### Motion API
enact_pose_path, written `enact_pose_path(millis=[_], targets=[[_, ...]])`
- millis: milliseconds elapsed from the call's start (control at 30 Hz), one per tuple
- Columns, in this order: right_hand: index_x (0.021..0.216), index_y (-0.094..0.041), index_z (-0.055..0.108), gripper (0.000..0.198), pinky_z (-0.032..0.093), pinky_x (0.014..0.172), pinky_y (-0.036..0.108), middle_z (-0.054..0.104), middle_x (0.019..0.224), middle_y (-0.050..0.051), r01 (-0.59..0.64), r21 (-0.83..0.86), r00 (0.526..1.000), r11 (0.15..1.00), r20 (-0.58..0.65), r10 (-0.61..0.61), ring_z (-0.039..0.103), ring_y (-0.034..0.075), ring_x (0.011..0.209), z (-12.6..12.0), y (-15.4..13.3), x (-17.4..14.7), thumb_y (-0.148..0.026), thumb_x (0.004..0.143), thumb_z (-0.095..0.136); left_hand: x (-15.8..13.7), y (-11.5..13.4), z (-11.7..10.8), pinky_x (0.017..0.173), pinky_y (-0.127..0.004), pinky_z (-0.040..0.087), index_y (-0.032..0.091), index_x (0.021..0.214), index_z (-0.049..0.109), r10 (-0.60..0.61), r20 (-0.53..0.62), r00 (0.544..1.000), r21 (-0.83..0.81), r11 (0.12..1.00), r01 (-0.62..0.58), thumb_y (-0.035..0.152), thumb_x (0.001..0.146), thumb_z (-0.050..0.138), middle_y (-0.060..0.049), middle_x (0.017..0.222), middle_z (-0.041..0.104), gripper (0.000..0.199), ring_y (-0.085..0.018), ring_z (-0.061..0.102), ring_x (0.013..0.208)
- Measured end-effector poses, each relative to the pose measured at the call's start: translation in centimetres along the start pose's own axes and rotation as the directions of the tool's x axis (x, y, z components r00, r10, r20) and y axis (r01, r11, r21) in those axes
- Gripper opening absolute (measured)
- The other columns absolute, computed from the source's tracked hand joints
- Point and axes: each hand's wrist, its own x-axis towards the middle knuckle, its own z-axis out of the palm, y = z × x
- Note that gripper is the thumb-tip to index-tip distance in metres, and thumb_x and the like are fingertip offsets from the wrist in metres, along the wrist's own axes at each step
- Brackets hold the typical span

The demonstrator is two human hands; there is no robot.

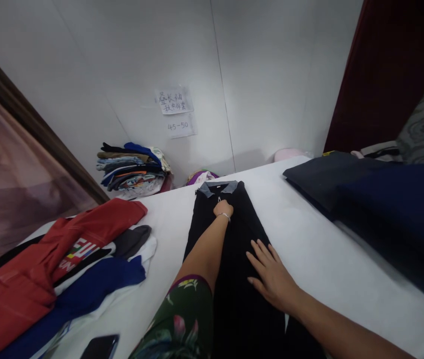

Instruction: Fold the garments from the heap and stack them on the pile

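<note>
A black top (241, 239) with a grey collar (230, 187) lies front up in a long, narrow shape on the white table, its collar toward the wall. Just below the collar, my left hand (223, 208) is closed at the front placket, pinching the fabric beside a small silvery zip pull (219, 199); its fingertips are hidden. Flat on the right side of the top rests my right hand (269, 274), fingers spread and holding nothing. The lower end of the garment runs out of view beneath my arms.
Loose clothes, including a red garment (99, 224) and a blue one (103, 284), lie left on the white table (286, 194). A phone (101, 346) is at the front edge. Folded clothes (133, 167) are stacked by the wall; dark garments (383, 199) lie right.
</note>
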Motion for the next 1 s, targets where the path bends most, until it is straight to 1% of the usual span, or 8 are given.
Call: enact_pose_path(millis=[133, 233, 300, 400, 500, 667, 867, 1000], targets=[[0.142, -0.016, 0.038, 0.06, 0.012, 0.115, 0.049, 0.023, 0.152, 0.013, 0.006, 0.02, 0.996, 1.0, 0.091, -0.008, 0.012, 0.027, 0.142, -0.1, -0.2, -0.1, -0.044, 0.09, 0.045, 0.1, 0.6, -0.3, 0.084, -0.038, 0.047, 0.011, 0.11, 0.063, 0.031, -0.046, 0.998, 0.039, 0.999, -0.029, 0.018, 0.079, 0.05, -0.021, 0.114, 0.063, 0.035, -0.029, 0.06, 0.107], [0.142, -0.016, 0.038, 0.06, 0.011, 0.115, 0.049, 0.022, 0.152, 0.014, -0.006, 0.024, 0.993, 1.0, 0.118, 0.003, 0.012, 0.028, 0.142, -0.2, -0.3, 0.0, -0.045, 0.09, 0.045, 0.1, 2.0, -0.2, 0.1, -0.043, 0.037, 0.017, 0.127, 0.052, 0.181, -0.118, 0.976, 0.067, 0.982, -0.174, 0.017, 0.082, 0.046, -0.016, 0.133, 0.051, 0.046, -0.027, 0.045, 0.125], [0.142, -0.017, 0.038, 0.06, 0.011, 0.115, 0.049, 0.021, 0.152, 0.014, -0.001, 0.026, 0.993, 1.0, 0.12, -0.002, 0.012, 0.028, 0.142, -0.3, -0.3, 0.0, -0.045, 0.089, 0.046, 0.3, 3.2, 0.2, 0.108, -0.041, 0.026, 0.025, 0.134, 0.045, 0.352, -0.114, 0.929, 0.09, 0.935, -0.343, 0.021, 0.085, 0.044, -0.007, 0.144, 0.042, 0.049, -0.023, 0.033, 0.135], [0.142, -0.016, 0.038, 0.06, 0.011, 0.114, 0.049, 0.021, 0.152, 0.015, 0.006, 0.02, 0.993, 1.0, 0.119, -0.009, 0.013, 0.029, 0.142, -0.3, -0.4, 0.0, -0.044, 0.089, 0.047, 0.9, 4.1, 1.7, 0.115, -0.043, 0.01, 0.026, 0.14, 0.037, 0.535, 0.036, 0.844, 0.124, 0.836, -0.535, 0.042, 0.088, 0.04, -0.002, 0.153, 0.026, 0.055, -0.022, 0.015, 0.142], [0.142, -0.016, 0.039, 0.059, 0.009, 0.114, 0.05, 0.022, 0.152, 0.016, 0.028, 0.023, 0.992, 0.999, 0.119, -0.03, 0.012, 0.029, 0.142, -0.2, -0.3, -0.1, -0.043, 0.09, 0.045, 1.8, 4.0, 3.5, 0.114, -0.05, 0.007, 0.018, 0.144, 0.029, 0.482, 0.177, 0.858, 0.121, 0.855, -0.505, 0.057, 0.088, 0.029, -0.009, 0.155, 0.02, 0.068, -0.026, 0.012, 0.142], [0.142, -0.017, 0.039, 0.059, 0.009, 0.114, 0.052, 0.021, 0.152, 0.017, 0.044, 0.009, 0.992, 0.999, 0.118, -0.045, 0.012, 0.03, 0.142, 0.0, -0.2, -0.2, -0.043, 0.089, 0.047, 2.7, 3.7, 4.5, 0.113, -0.052, 0.011, 0.017, 0.145, 0.027, 0.426, 0.22, 0.877, 0.088, 0.887, -0.453, 0.061, 0.087, 0.026, -0.01, 0.155, 0.017, 0.073, -0.026, 0.011, 0.143], [0.14, -0.018, 0.042, 0.057, 0.013, 0.113, 0.051, 0.026, 0.151, 0.014, 0.061, -0.033, 0.997, 0.998, 0.049, -0.059, 0.018, 0.03, 0.141, 0.3, -0.1, -0.4, -0.042, 0.089, 0.047, 1.6, 3.5, 1.3, 0.112, -0.048, 0.017, 0.018, 0.143, 0.032, 0.45, 0.115, 0.886, 0.035, 0.889, -0.457, 0.058, 0.091, 0.023, -0.01, 0.155, 0.016, 0.067, -0.025, 0.013, 0.142], [0.139, -0.017, 0.044, 0.056, 0.016, 0.113, 0.051, 0.028, 0.151, 0.014, 0.066, -0.063, 0.997, 0.996, 0.038, -0.064, 0.02, 0.03, 0.14, 0.0, -0.1, -0.4, -0.043, 0.089, 0.046, -0.9, -1.1, -2.1, 0.112, -0.042, 0.021, 0.018, 0.133, 0.048, 0.487, 0.027, 0.873, 0.013, 0.873, -0.487, 0.051, 0.09, 0.039, -0.01, 0.15, 0.032, 0.055, -0.024, 0.025, 0.139]])
